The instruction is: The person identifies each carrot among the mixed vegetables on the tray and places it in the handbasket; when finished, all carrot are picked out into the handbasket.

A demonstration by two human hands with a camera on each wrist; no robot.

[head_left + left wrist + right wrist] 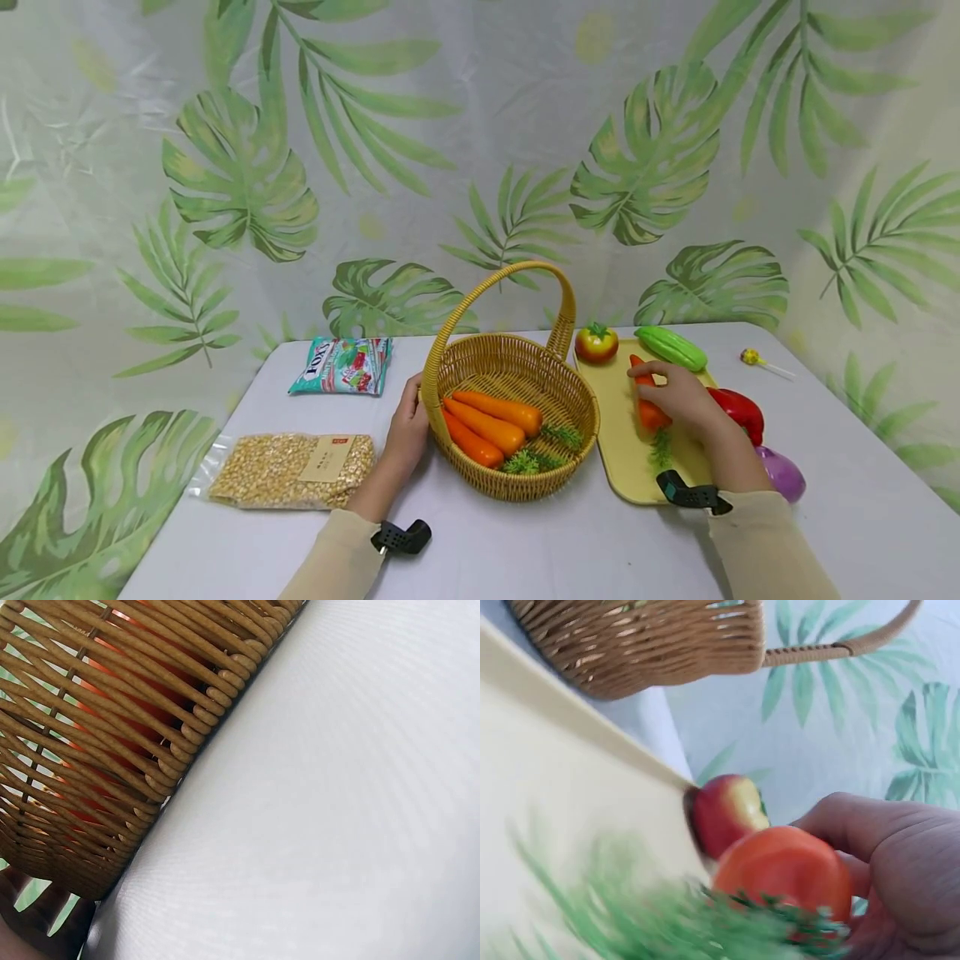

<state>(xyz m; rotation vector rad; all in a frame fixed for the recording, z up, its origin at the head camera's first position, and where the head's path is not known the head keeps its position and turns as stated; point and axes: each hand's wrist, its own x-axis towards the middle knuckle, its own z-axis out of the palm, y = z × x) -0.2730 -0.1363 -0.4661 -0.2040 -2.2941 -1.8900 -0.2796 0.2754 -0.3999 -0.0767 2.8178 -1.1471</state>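
In the head view, my left hand [407, 429] rests against the left outer side of a woven basket [517, 487] with a tall handle. Its fingers [37, 919] touch the basket wall low in the left wrist view. Three orange carrots [491, 425] with green tops lie inside the basket. Over a pale yellow tray [626, 479], my right hand [686, 400] grips another carrot [651, 408] between thumb and fingers. The right wrist view shows that carrot's blunt end [784, 870] towards the camera, its leafy top [705, 922] blurred.
A tomato-like fruit [597, 343] and a green ridged vegetable [672, 347] are at the tray's far end. Right of my hand are a red pepper [738, 412], an eggplant [782, 473] and a lollipop [752, 357]. A candy bag [343, 367] and a grain bag [262, 471] lie left.
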